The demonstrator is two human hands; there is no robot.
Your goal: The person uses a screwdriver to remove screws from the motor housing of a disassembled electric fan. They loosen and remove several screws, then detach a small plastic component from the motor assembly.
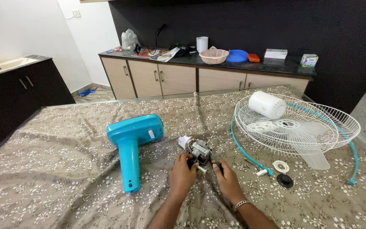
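Left hand point(181, 172): closed on the near-left side of the fan motor point(199, 150), fingers curled against its dark lower part.
Right hand point(226, 180): fingers pinched around a thin dark tool or rod, tip toward the motor; what the tool is cannot be told. A bracelet sits on this wrist.
Motor: bare metal unit with a white gear housing at its 10 o'clock end, resting on the floral cloth point(64, 178) directly at 12 o'clock of both hands, touching the left.
Step in hand: judged to be work on the stripped motor, with the casing already off it.
Next move calls for: a steady left-hand hold and a precise tip placement, since the motor is small and sits loose on soft cloth.
Blue housing point(133, 142): lies on its side at 9 o'clock of the motor, apart from it.
Wire guard point(301, 123): at 2 o'clock, holding a white motor cover point(267, 104) and the pale fan blade point(314, 157).
Small parts: a white ring point(281, 166) and a black cap point(284, 180) at 3 o'clock of the right hand.
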